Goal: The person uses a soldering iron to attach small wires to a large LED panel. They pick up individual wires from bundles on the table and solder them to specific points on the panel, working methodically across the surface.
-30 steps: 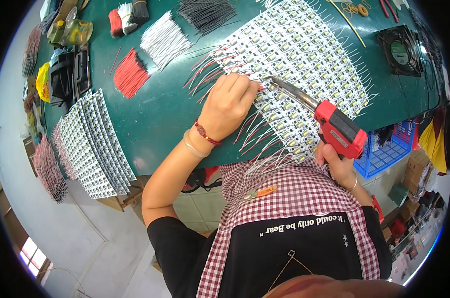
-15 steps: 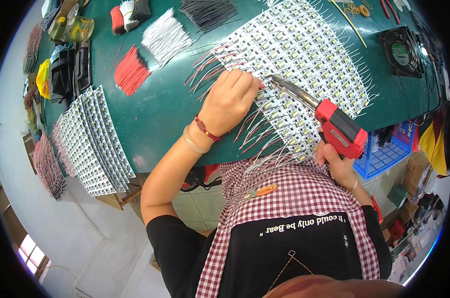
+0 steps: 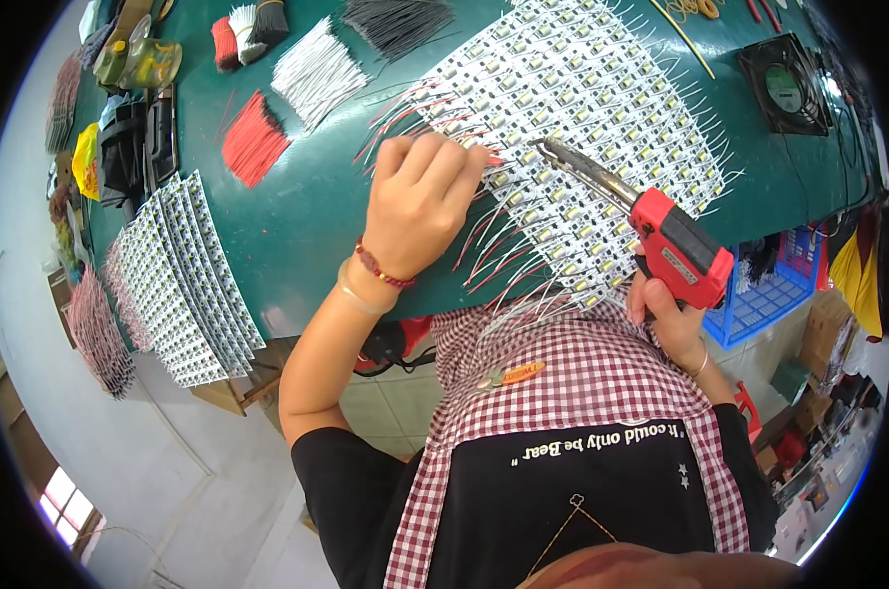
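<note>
A large sheet of white LED circuit boards lies on the green table, with red and white wires fringing its left and lower edges. My left hand is closed over the sheet's left edge, fingertips pinched. A bit of red wire sticks out past the fingers; how many pieces are inside the grip is hidden. My right hand wraps the handle of a red and black soldering gun. Its dark tip hovers over or rests on the boards, to the right of my left hand; contact cannot be made out.
Piles of red wires, white wires and black wires lie toward the back left. Stacked LED boards hang over the left table edge. A small black fan stands at right, above a blue plastic basket.
My left hand has drawn left and slightly nearer me, away from the soldering tip. The soldering gun has shifted a little to the right, still in my right hand.
</note>
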Motion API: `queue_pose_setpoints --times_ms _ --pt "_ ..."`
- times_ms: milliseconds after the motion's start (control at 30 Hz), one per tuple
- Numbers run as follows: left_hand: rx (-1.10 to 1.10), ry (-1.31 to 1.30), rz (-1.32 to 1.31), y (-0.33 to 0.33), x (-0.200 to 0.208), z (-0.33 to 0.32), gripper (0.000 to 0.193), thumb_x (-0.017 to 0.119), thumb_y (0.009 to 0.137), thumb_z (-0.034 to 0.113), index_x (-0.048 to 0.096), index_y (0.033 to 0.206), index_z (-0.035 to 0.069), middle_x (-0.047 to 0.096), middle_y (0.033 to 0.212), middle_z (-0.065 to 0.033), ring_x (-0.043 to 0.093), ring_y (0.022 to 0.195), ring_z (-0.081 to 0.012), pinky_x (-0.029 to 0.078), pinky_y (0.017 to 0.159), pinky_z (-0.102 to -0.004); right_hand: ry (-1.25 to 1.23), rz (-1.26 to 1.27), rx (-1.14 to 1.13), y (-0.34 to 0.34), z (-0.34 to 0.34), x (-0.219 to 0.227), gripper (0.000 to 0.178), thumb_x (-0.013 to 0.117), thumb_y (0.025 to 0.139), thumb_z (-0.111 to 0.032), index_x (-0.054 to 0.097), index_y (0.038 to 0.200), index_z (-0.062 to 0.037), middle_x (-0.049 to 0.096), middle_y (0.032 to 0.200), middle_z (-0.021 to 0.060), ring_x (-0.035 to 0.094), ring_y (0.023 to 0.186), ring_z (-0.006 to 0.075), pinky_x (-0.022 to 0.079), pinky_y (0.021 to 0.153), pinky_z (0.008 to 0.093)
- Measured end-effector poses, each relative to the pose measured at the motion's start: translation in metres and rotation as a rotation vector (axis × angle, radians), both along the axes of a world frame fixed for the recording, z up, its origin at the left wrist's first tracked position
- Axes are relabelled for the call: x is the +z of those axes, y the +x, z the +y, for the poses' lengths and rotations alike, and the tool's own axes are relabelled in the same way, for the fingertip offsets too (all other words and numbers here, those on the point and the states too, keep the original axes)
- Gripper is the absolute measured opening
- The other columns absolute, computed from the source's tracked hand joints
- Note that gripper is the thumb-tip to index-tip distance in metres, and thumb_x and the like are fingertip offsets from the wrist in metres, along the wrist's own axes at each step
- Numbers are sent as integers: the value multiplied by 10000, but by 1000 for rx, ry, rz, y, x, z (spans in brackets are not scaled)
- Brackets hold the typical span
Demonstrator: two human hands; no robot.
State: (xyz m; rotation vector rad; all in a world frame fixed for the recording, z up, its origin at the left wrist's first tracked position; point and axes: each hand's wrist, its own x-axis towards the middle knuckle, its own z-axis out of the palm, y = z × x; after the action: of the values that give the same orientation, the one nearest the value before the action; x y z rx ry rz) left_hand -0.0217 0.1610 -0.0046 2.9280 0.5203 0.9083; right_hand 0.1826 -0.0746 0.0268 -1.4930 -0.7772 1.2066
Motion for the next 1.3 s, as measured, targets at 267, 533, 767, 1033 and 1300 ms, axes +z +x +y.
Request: queue_pose_setpoints --times_ms 267,533,767,1033,1300 --pt "-67 -219 -28 11 -17 -17 210 648 719 15 684 924 33 467 738 -38 492 684 -193 394 621 -317 -64 25 55 3 -9 -7 453 573 969 -275 444 1272 35 526 643 77 494 519 132 430 509 275" --pt "-77 -231 1 15 -18 -18 207 635 720 2 678 921 18 424 718 -54 485 673 -200 404 620 -322 -108 30 77 1 -16 -13 361 567 971 -261 482 1146 43 544 658 61 516 551 124 433 528 266" --pt "-58 -234 18 16 -14 -22 217 611 715 -18 670 920 20 425 725 -57 484 676 -202 408 626 -323 -92 -9 126 2 -12 -14 398 565 971 -282 465 1178 43 533 643 63 507 537 126 422 511 258" --pt "-54 -203 37 16 -14 -21 200 606 725 -12 666 912 22 432 730 -56 484 688 -205 406 634 -325 -9 31 53 -1 -15 -15 460 559 976 -276 413 1276 40 519 647 69 488 521 126 414 493 258" --pt "-39 -168 64 16 -14 -21 175 615 743 5 662 909 32 440 738 -48 483 689 -196 400 639 -320 -99 -37 142 1 -16 -21 363 532 984 -233 460 1211 40 531 655 67 504 547 127 421 506 265"
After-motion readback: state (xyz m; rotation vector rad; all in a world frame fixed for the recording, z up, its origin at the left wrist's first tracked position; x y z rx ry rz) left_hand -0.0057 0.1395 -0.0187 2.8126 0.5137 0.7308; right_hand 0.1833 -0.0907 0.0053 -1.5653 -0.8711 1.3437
